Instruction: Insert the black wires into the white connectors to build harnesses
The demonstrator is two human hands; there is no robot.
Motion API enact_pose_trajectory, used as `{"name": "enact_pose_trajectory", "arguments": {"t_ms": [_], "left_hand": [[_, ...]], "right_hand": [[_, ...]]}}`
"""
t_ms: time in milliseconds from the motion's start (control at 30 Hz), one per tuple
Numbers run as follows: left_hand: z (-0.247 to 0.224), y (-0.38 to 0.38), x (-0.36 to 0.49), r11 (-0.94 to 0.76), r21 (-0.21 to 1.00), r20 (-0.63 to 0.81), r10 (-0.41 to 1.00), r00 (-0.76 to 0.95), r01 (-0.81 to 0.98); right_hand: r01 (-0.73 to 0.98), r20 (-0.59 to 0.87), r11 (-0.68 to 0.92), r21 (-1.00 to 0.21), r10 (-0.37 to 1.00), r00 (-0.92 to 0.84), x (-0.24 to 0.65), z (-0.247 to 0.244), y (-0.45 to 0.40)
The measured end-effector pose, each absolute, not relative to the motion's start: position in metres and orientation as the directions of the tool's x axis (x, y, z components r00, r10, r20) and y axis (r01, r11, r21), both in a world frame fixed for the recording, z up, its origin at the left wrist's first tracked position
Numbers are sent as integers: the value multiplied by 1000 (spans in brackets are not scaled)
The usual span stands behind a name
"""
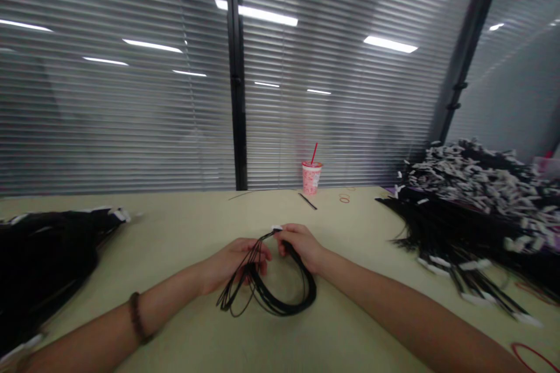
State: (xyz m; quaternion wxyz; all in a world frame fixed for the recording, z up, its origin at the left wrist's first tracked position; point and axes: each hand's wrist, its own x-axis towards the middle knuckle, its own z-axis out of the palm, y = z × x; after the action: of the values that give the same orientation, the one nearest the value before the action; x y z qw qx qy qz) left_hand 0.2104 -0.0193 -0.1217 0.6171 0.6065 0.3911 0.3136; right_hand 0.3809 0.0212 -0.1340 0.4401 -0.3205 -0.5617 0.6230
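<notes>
Black cable coil [286,308]: hanging in looped strands between both hands, lying at 6 o'clock in view, over the table [350,338].
Right hand [301,245]: holding the coil's 1 o'clock side; grip pinching strands just beside the white connector [277,228], which is sitting at the coil's 12 o'clock.
Left hand [245,259]: reaching in at the coil's 10 o'clock, thin strands crossing in front of its fingers; can't tell if this grip is pinching any.
Bracelet [137,317]: circling the left wrist.
Cup [311,179]: standing at 1 o'clock from the coil, red straw [314,153] poking up.
Black strip [307,201]: lying near the cup's foot.
Connector pile [485,178]: heaping at 2 o'clock, black cables spilling out.
Dark bundle [48,262]: lying at 9 o'clock, blurring.
Red band [534,356]: resting near 4 o'clock.
</notes>
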Motion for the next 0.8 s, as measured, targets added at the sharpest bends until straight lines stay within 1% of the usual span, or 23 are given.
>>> {"name": "enact_pose_trajectory", "arguments": {"t_ms": [100, 267, 467, 533, 633, 700, 800], "left_hand": [[-123, -17, 210, 76, 993, -109, 861, 496, 85], [-121, -18, 211, 64, 992, -109, 870, 480, 111], [-121, -19, 211, 112, 992, -125, 865, 486, 57], [-121, -19, 211, 117, 992, -123, 859, 497, 43], [-122, -16, 210, 156, 988, -126, 854, 505, -17], [-123, -13, 209, 229, 967, -146, 860, 490, -114], [-123, -9, 207, 372, 900, -216, 835, 506, -230]], "right_hand": [[-181, 87, 14, -983, 910, -405, 381, -133, 20], [-175, 120, 50, -983, 899, -421, 382, -134, 22], [-197, 108, 26, -980, 902, -418, 381, -134, 19], [-214, 83, -3, -977, 916, -391, 380, -133, 19], [-272, 43, -27, -962, 967, -250, 384, -132, 29], [-321, 31, -5, -947, 994, -107, 392, -132, 44], [-389, -11, 16, -921, 998, 69, 409, -133, 68]]}}
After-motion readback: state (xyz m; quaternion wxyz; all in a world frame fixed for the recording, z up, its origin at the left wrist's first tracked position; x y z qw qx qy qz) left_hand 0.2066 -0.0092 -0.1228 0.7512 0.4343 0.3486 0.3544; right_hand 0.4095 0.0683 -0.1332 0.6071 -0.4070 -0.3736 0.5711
